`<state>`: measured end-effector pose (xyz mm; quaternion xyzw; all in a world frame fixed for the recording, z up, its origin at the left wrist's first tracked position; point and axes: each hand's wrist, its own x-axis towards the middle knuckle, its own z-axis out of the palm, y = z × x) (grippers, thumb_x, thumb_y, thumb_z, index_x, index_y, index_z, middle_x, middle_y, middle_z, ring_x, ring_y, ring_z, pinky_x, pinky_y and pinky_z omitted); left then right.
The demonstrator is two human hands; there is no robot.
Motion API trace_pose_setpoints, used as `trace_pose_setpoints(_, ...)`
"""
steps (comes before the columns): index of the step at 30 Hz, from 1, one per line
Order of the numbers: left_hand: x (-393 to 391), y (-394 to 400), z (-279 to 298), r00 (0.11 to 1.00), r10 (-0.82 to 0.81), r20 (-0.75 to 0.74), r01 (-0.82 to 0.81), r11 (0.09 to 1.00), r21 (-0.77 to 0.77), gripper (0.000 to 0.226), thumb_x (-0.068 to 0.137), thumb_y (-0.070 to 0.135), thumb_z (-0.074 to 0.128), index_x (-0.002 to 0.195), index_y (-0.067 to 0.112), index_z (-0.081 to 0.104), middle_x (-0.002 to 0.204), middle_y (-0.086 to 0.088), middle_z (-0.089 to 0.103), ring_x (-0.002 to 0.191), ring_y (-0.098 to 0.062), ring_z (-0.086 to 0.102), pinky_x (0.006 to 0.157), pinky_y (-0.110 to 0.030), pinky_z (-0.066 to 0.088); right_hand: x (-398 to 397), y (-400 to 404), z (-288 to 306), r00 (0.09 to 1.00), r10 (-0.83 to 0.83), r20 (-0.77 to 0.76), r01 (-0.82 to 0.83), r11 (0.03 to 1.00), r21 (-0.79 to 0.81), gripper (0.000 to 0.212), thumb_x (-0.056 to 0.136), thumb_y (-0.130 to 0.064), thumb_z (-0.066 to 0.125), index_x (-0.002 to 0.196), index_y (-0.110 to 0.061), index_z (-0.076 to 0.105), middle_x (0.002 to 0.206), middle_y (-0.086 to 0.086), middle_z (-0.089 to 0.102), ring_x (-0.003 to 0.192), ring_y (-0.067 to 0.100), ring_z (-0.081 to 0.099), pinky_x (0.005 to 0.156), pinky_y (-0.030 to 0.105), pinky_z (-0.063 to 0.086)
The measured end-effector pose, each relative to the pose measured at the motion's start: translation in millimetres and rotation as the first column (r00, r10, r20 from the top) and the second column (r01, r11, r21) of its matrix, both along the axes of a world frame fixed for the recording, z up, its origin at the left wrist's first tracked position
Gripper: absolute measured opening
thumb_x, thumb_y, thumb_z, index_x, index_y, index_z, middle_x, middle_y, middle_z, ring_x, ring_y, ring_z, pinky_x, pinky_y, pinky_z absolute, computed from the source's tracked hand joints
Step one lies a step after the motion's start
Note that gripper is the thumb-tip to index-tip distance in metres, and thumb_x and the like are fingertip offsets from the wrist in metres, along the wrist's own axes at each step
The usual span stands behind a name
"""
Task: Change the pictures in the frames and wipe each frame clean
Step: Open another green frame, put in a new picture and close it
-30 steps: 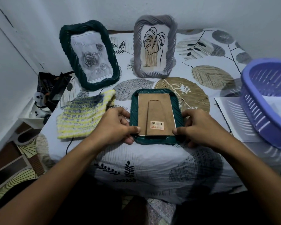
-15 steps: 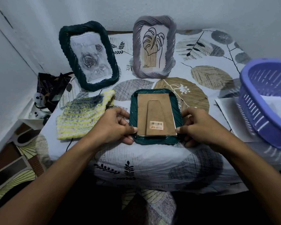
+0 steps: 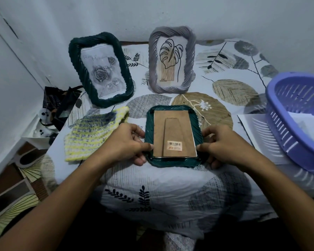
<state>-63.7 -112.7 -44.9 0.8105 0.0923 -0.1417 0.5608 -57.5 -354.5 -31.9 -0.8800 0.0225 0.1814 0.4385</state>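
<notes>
Both hands, left hand (image 3: 124, 144) and right hand (image 3: 225, 145), pinched the face-down green frame (image 3: 172, 161) by its sides, where uneven thumb pressure risked popping the backing board (image 3: 174, 131) askew.

Face-down green frame (image 3: 172, 161), cardboard back (image 3: 174, 136) up

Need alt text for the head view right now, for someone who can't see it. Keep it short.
Both hands, left hand and right hand, grip the sides of a dark green frame lying face down, its brown backing board up. Behind stand a green rose-picture frame and a grey leaf-picture frame; a knitted cloth lies left, a purple basket right.
</notes>
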Motion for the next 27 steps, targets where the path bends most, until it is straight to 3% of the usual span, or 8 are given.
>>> trace_pose_setpoints(5,20,3,1,0.971,0.072,0.230,-0.107,0.984,0.145,0.022,0.083,0.008,0.073,0.100,0.005,0.059,0.059,-0.008,0.061,0.051,-0.027,0.059,0.054,-0.044,0.055,19,1,5,0.986,-0.064,0.152,0.076,0.994,-0.074,0.010,0.089,-0.016,0.065,0.098,-0.013,0.061,0.065,0.010,0.065,0.040,0.017,0.059,0.044,0.029,0.050)
trace_pose_setpoints(7,31,3,1,0.953,0.088,0.291,-0.149,0.969,0.195,0.023,0.081,0.011,0.074,0.102,0.007,0.063,0.067,-0.004,0.064,0.060,-0.026,0.064,0.064,-0.039,0.058,29,5,5,0.982,-0.089,0.165,0.100,0.993,-0.060,0.013,0.089,-0.016,0.066,0.101,-0.013,0.061,0.069,0.010,0.065,0.048,0.022,0.063,0.051,0.036,0.056)
trace_pose_setpoints(10,44,0,-1,0.952,0.078,0.297,-0.153,0.959,0.239,0.023,0.080,0.013,0.075,0.101,0.012,0.064,0.074,-0.004,0.066,0.073,-0.026,0.068,0.074,-0.046,0.058,41,10,2,0.982,-0.112,0.150,0.122,0.991,-0.060,0.015,0.087,-0.017,0.068,0.099,-0.009,0.063,0.069,0.009,0.064,0.054,0.029,0.064,0.062,0.050,0.059)
trace_pose_setpoints(12,50,-5,-2,0.958,0.067,0.280,-0.145,0.952,0.268,0.023,0.081,0.012,0.074,0.102,0.010,0.065,0.072,-0.003,0.065,0.065,-0.026,0.068,0.066,-0.042,0.059,46,13,1,0.983,-0.117,0.139,0.130,0.988,-0.088,0.013,0.088,-0.016,0.067,0.098,-0.009,0.063,0.067,0.008,0.064,0.052,0.026,0.062,0.064,0.048,0.059)
trace_pose_setpoints(15,54,-10,-5,0.961,0.031,0.274,-0.130,0.927,0.351,0.025,0.081,0.005,0.070,0.106,0.007,0.066,0.071,-0.004,0.065,0.051,-0.017,0.063,0.046,-0.021,0.050,50,14,0,0.983,-0.126,0.134,0.145,0.980,-0.135,0.018,0.090,-0.010,0.062,0.108,-0.011,0.061,0.068,0.011,0.065,0.050,0.024,0.062,0.061,0.043,0.060)
trace_pose_setpoints(18,58,-8,-6,0.964,0.026,0.265,-0.136,0.902,0.409,0.026,0.079,0.004,0.071,0.105,0.009,0.068,0.076,-0.005,0.067,0.055,-0.009,0.060,0.039,-0.012,0.042,51,15,-2,0.983,-0.130,0.128,0.149,0.978,-0.147,0.024,0.090,-0.003,0.059,0.113,-0.009,0.061,0.070,0.011,0.066,0.050,0.022,0.063,0.057,0.040,0.060)
trace_pose_setpoints(23,61,-2,-7,0.964,0.023,0.264,-0.139,0.891,0.433,0.027,0.078,0.004,0.072,0.104,0.011,0.069,0.087,-0.013,0.070,0.065,-0.026,0.067,0.063,-0.038,0.060,49,20,-2,0.985,-0.123,0.117,0.138,0.982,-0.130,0.029,0.091,-0.003,0.059,0.119,-0.008,0.058,0.071,0.011,0.065,0.049,0.018,0.061,0.043,0.025,0.049)
trace_pose_setpoints(27,62,3,-9,0.963,0.026,0.269,-0.148,0.885,0.442,0.031,0.077,0.005,0.074,0.107,0.011,0.069,0.090,-0.013,0.070,0.071,-0.028,0.067,0.072,-0.042,0.059,49,25,-1,0.985,-0.108,0.135,0.127,0.982,-0.141,0.020,0.090,-0.004,0.059,0.109,-0.009,0.061,0.071,0.010,0.064,0.050,0.018,0.060,0.042,0.025,0.048)
